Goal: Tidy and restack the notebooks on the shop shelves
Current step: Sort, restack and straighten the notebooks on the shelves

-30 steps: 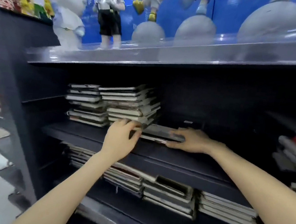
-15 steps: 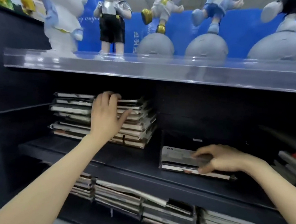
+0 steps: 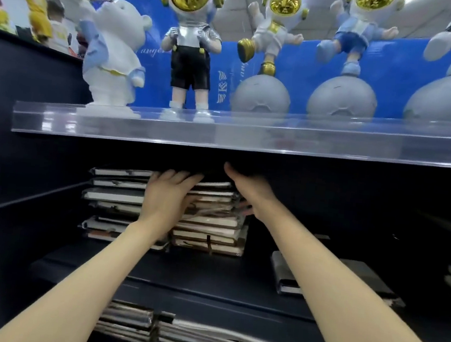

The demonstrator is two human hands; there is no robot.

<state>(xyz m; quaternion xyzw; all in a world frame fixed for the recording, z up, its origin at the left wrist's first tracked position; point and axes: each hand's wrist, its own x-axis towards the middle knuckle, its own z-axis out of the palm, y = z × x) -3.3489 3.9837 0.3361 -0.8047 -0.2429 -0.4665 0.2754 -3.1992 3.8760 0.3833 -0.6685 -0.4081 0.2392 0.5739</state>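
Two hands meet at the notebook stack (image 3: 213, 233) on the middle shelf (image 3: 195, 275), left of centre. With fingers straight, the left hand (image 3: 166, 201) presses flat on the stack's front edges. With thumb raised, the right hand (image 3: 247, 192) cups the top right corner; its fingers are hidden, so closure cannot be told. Step in hand: squaring the skewed upper books. The next move probably calls for an even inward push. Half a second earlier the right hand rested on the loose notebook (image 3: 319, 276), now alone at right.

Standing astronaut figurine (image 3: 191, 49), white bear figurine (image 3: 111, 55)
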